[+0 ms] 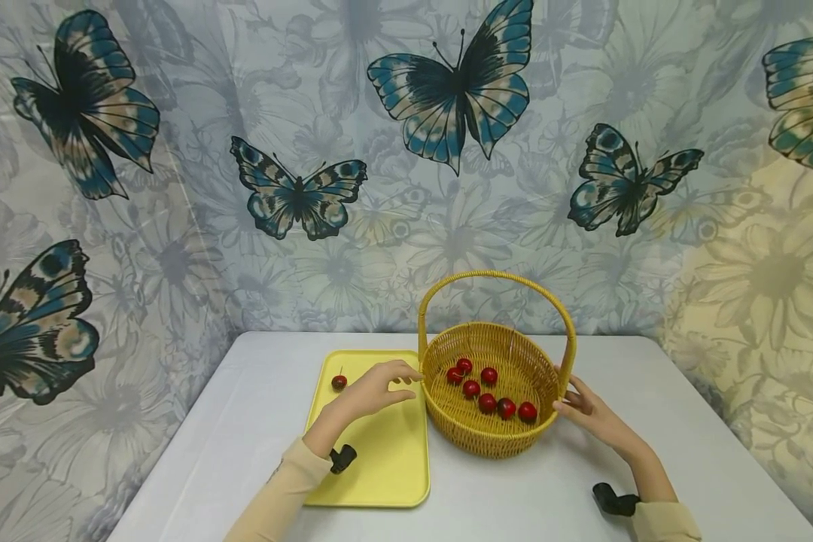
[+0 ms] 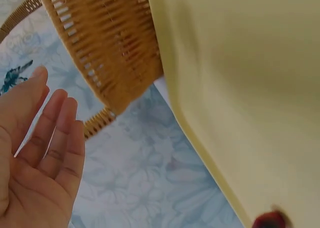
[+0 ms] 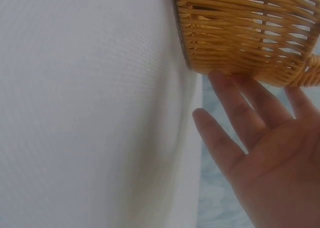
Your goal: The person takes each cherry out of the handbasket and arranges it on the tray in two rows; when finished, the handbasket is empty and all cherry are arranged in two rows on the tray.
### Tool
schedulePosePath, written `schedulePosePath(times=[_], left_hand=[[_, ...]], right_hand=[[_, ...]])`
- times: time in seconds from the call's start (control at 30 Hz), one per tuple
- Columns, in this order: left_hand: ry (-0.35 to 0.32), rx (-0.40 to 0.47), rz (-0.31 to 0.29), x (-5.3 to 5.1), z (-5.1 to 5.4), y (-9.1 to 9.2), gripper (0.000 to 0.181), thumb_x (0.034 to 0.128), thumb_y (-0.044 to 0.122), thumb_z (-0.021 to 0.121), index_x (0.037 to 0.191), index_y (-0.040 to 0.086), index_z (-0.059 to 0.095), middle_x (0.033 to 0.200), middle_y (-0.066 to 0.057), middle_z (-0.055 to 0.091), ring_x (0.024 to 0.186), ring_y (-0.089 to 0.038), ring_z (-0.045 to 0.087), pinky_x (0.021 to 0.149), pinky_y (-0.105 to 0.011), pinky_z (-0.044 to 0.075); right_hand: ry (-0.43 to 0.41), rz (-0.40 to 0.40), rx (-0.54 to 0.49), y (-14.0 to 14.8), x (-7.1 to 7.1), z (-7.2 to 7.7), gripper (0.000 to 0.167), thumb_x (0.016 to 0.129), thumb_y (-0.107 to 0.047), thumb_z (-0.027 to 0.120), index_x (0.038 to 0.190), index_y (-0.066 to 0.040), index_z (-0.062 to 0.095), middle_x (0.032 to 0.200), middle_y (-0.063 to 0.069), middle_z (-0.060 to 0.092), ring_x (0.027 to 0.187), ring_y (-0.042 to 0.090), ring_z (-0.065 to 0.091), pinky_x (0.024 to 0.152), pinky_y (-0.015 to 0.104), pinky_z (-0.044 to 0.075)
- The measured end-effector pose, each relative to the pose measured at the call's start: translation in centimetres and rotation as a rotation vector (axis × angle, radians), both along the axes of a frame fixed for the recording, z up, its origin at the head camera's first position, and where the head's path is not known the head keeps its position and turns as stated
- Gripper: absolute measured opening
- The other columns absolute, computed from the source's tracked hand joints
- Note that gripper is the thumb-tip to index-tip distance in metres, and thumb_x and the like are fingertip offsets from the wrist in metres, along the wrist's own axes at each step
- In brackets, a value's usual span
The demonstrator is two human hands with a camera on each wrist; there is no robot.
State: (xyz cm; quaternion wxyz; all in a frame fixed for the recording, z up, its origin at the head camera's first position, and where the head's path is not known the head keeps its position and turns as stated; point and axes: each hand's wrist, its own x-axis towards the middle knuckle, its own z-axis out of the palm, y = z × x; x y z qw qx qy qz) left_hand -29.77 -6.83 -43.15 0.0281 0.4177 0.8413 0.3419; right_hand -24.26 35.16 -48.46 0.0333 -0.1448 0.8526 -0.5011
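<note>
A yellow wicker basket (image 1: 491, 444) with a tall arched handle (image 1: 491, 274) stands on the table, with several dark red cherries (image 1: 487, 403) inside. At its right side, my right hand (image 1: 596, 418) has spread fingers against or very close to the woven wall (image 3: 240, 43). My left hand (image 1: 379, 385) hovers over the yellow tray (image 1: 379, 474), palm toward the basket, fingers loosely bent near the handle's left base. In the left wrist view nothing lies in that hand (image 2: 42, 163). One cherry with a stem (image 1: 339, 382) sits at the tray's far left.
The white table (image 1: 501, 504) carries the tray left of the basket, their edges close together. Butterfly-printed cloth (image 1: 352, 286) hangs behind the table and at both sides. A black strap mount (image 1: 613, 500) sits at the right wrist, another (image 1: 342, 458) at the left.
</note>
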Motion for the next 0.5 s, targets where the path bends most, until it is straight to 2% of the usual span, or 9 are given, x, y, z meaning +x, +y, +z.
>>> schedulePosePath(times=[0.2,0.5], left_hand=[[0.044,-0.003,-0.013,0.9,0.0,2.2,0.033,0.0882,0.018,0.063,0.12,0.009,0.062,0.11,-0.004,0.063,0.1,-0.022,0.058,0.086,-0.034,0.05],[0.02,-0.002,-0.074,1.4,-0.2,4.8,0.034,0.0891,0.022,0.062,0.122,0.013,0.061,0.113,0.001,0.061,0.101,-0.018,0.058,0.083,-0.029,0.05]], right_hand=[[-0.011,-0.004,-0.006,-0.1,0.2,0.0,0.069,0.096,-0.02,0.05,0.15,-0.011,0.008,0.139,0.033,0.035,0.107,-0.013,0.044,0.095,0.056,0.041],[-0.006,-0.008,0.006,-0.2,0.3,0.2,0.067,0.097,-0.02,0.05,0.15,-0.011,0.009,0.139,0.033,0.035,0.105,-0.016,0.043,0.095,0.061,0.039]])
